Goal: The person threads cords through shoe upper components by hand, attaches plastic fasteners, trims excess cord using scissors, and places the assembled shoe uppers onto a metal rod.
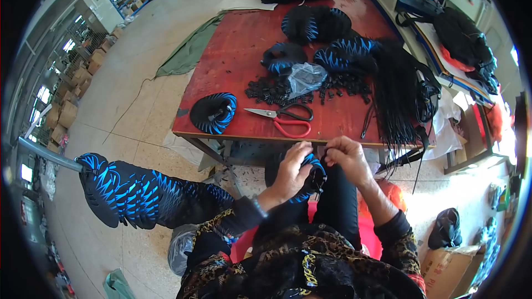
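Over my lap, just below the table's front edge, a black and blue patterned piece (301,194) lies under my left hand (291,171), whose fingers are closed on it. To its right my right hand (346,158) is raised with the fingertips pinched together; what they hold is too small and dark to make out. On the red table (221,72) above my hands lie scissors (288,120) with one red and one black handle. A similar round piece (214,113) rests left of them. Small black parts (266,89) are scattered behind the scissors, beside a clear plastic bag (306,79).
More black and blue pieces (316,24) lie farther back on the table. Black cords (390,94) hang over its right front edge. At the left, a long stack of patterned pieces (149,194) hangs on a metal pole (50,154). A cardboard box (448,266) stands at the lower right.
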Available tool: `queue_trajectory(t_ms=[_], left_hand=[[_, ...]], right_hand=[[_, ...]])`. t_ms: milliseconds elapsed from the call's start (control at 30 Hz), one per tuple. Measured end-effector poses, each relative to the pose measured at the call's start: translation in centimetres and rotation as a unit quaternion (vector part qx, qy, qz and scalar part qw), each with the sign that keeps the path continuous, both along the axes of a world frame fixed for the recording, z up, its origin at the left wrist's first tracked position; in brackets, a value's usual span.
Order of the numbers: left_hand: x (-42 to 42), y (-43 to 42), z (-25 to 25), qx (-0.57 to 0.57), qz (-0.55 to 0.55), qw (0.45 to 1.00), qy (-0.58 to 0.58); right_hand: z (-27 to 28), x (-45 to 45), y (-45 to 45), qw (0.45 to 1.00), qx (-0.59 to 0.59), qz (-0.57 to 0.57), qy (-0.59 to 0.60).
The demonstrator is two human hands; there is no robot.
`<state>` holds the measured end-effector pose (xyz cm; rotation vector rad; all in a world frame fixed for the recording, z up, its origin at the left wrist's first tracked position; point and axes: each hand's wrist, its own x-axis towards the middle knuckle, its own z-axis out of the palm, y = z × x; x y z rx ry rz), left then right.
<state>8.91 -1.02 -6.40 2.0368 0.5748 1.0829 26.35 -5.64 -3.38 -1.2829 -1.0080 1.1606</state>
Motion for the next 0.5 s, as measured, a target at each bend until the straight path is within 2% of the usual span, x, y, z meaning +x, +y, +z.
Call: queue_trajectory(t_ms=[33,67,200,233,367,500], left_hand=[[-0.1,-0.1,0.6,-0.053,0.033,0.997,-0.051],[-0.2,-0.3,0.9,-0.051,0.036,0.997,-0.051],[-0.1,-0.7,1.5,-0.11,-0.016,0.993,-0.049],[-0.2,-0.6,1.4,-0.108,-0.015,0.993,-0.049],[-0.2,-0.7,0.7,-0.09,-0.013,0.994,-0.06],[-0.7,-0.6,1.2,-0.046,-0.017,0.997,-0.053]], right_hand=[[-0.1,-0.6,-0.3,0.994,-0.019,0.012,0.103],[-0.4,-1.1,-0.4,0.994,-0.018,0.015,0.104],[-2.2,-2.8,-0.3,0.944,-0.012,0.015,0.329],[-2.5,-3.0,-0.3,0.944,-0.01,0.017,0.33],[-3.3,-3.4,-0.7,0.878,-0.035,0.037,0.476],[-2.6,-3.7,-1.0,0.887,-0.045,0.032,0.459]])
